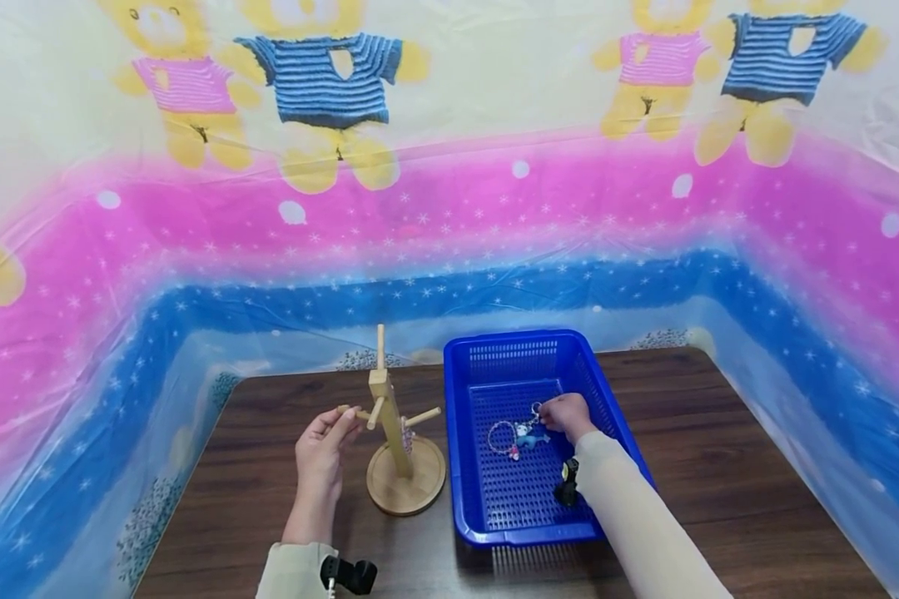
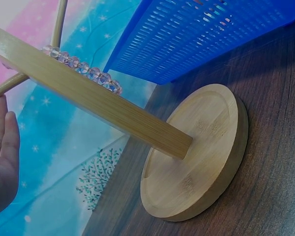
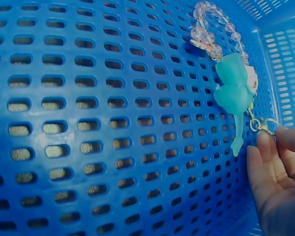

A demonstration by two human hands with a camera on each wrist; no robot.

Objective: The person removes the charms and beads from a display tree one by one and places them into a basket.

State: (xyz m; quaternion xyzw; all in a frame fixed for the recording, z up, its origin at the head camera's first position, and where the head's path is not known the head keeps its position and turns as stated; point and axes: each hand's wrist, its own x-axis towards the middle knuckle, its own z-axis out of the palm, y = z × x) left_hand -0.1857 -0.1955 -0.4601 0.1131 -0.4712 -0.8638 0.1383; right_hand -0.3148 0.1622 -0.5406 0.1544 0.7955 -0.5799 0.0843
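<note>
At the end of one peg (image 1: 355, 413) of a wooden rack (image 1: 394, 433), my left hand (image 1: 324, 449) pinches with thumb and forefinger. A bracelet of clear pinkish beads (image 2: 86, 69) hangs on the rack's far side. Inside the blue basket (image 1: 464, 499), my right hand (image 1: 568, 416) pinches the metal clasp (image 3: 263, 126) of a keychain. Its blue-teal figure charm (image 3: 234, 86) dangles from a short gold chain. Another beaded bracelet (image 1: 500, 437) with a pink charm is beside the figure, overlapping it in the right wrist view.
The rack's round base (image 2: 196, 162) stands on a dark wood table (image 1: 247, 482), left of the basket. More pegs, one of them (image 1: 424, 417) pointing at the basket, stick out from the post. A printed cloth (image 1: 449, 216) with bears hangs behind the table.
</note>
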